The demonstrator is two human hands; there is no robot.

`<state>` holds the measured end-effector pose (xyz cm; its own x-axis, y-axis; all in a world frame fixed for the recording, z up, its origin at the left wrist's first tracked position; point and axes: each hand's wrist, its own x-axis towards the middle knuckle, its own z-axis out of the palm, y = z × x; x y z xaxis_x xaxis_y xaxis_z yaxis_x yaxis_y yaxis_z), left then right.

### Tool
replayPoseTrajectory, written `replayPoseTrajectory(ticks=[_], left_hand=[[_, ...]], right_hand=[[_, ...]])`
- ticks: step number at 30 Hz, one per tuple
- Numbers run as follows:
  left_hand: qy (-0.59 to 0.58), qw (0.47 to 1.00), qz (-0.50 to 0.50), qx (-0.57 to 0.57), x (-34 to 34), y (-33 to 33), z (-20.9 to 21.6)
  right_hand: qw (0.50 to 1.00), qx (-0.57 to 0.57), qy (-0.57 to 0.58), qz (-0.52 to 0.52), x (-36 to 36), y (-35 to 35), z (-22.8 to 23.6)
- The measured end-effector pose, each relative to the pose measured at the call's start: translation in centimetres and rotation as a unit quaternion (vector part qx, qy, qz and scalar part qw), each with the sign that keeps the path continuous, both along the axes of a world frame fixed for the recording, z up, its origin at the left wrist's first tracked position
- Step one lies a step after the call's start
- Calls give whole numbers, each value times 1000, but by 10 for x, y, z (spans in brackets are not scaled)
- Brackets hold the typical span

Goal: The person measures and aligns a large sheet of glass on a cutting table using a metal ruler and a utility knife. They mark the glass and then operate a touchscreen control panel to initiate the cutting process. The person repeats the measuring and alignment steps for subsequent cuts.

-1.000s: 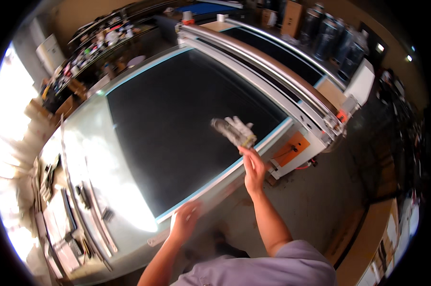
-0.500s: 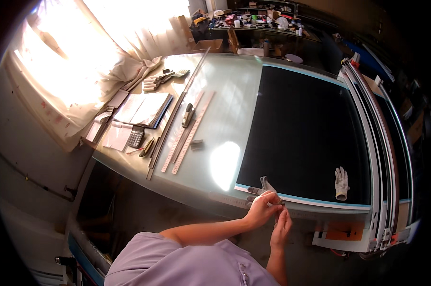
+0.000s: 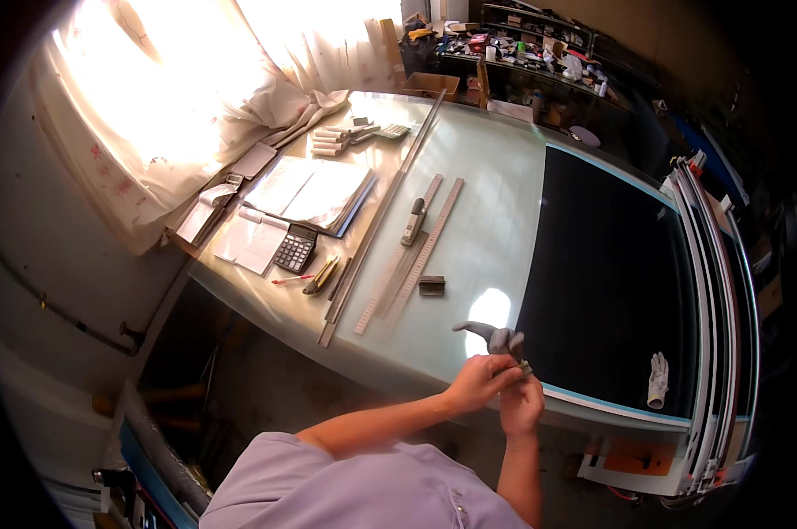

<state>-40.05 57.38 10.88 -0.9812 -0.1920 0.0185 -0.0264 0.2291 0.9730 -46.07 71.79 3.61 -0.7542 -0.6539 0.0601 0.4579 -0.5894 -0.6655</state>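
Over the near edge of the table, both my hands grip a grey work glove (image 3: 502,341). My left hand (image 3: 480,383) has its fingers pinched on the cuff. Just beside it, my right hand (image 3: 522,407) is closed on the same cuff, though its fingertips are partly hidden. The glove's limp fingers stick out beyond my hands, one of them pointing left. A second, pale glove (image 3: 658,381) lies on the black sheet (image 3: 606,282) to the right.
A stapler (image 3: 414,222), rulers (image 3: 429,242) and a small dark block (image 3: 431,286) rest on the glass-topped table (image 3: 487,189). Farther left are a calculator (image 3: 294,249), papers (image 3: 306,189) and a utility knife (image 3: 322,275). Metal rails (image 3: 703,291) run along the right side.
The view has swung, so the table things sit farther right. The glove's fingers have turned over to point left, and both hands still hold its cuff.
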Motion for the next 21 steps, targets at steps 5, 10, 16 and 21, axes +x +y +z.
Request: replayPoseTrajectory(ticks=[5, 10, 16, 21], left_hand=[[191, 966, 131, -116, 11, -74, -7], [181, 976, 125, -4, 33, -148, 19], [201, 972, 120, -5, 55, -188, 11], [247, 956, 129, -90, 57, -187, -15]], right_hand=[[969, 181, 170, -6, 0, -123, 5], [964, 200, 177, -2, -8, -209, 21], [968, 199, 139, -69, -7, -277, 33], [964, 201, 103, -143, -3, -309, 40]])
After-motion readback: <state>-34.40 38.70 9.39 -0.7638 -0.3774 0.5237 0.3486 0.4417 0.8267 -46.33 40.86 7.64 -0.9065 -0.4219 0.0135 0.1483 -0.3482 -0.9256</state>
